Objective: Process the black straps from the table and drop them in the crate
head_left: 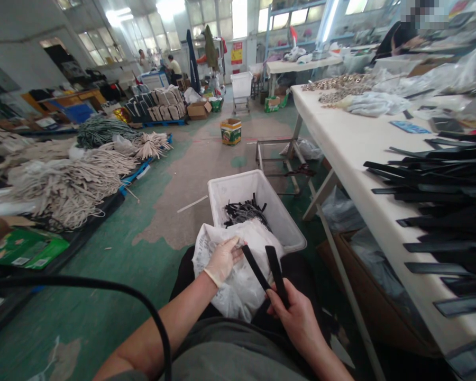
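Note:
My right hand (291, 312) is closed round black straps (276, 267), with two flat ends sticking up and fanned apart. Over a white plastic bag (238, 296) on my lap is my left hand (224, 259), in a pale glove. Its fingers are drawn together near the tip of the left strap end; whatever is between them is too small to make out. Just beyond the bag stands a white plastic bin (297, 239), holding a tangle of dark strips (246, 211).
Black straps (440, 211) overhang the edge of the white table (341, 132) on my right. Metal pieces (341, 84) and white gloves (375, 103) lie farther along it. Beige cord bundles (75, 180) cover the left floor. A black cable (115, 286) arcs across the lower left.

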`<state>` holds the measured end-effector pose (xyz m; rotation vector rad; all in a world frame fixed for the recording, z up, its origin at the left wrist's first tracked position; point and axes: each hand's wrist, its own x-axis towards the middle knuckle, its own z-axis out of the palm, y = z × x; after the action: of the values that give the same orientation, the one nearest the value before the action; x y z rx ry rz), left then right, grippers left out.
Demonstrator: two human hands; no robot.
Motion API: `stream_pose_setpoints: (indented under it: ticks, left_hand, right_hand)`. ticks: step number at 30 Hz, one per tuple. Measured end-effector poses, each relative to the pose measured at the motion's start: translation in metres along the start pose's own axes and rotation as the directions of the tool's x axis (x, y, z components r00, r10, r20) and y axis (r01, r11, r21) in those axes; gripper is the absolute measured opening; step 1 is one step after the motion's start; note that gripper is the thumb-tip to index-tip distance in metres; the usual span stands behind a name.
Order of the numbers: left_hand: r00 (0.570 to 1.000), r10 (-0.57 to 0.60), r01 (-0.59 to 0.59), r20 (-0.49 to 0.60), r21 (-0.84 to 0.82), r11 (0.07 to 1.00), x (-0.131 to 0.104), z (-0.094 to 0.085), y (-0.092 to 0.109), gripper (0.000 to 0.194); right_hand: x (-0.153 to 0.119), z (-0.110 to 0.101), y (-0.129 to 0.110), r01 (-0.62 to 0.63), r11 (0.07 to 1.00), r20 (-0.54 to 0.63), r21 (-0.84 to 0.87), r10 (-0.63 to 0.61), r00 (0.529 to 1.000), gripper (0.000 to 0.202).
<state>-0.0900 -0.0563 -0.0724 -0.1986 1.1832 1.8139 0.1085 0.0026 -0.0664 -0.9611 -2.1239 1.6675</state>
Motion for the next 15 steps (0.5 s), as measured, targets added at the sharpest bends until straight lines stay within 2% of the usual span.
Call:
stream_pose_setpoints:
  ticks: [10,15]
  left_hand:
    - [0.995,0.097,-0.097,-0.002,0.03,0.995,-0.006,0.007,-0.004,0.021]
    - [0.996,0.088,-0.09,-0.021,-0.08,0.993,-0.009,0.008,-0.004,0.022]
  right_hand:
    - [0.004,0.004,0.008,0.003,0.997,-0.026,-0.079,-0.005,1.0,0.023]
    - [0.007,0.003,0.012,-0.032,0.998,-0.031,-0.047,0.03,0.999,0.025]
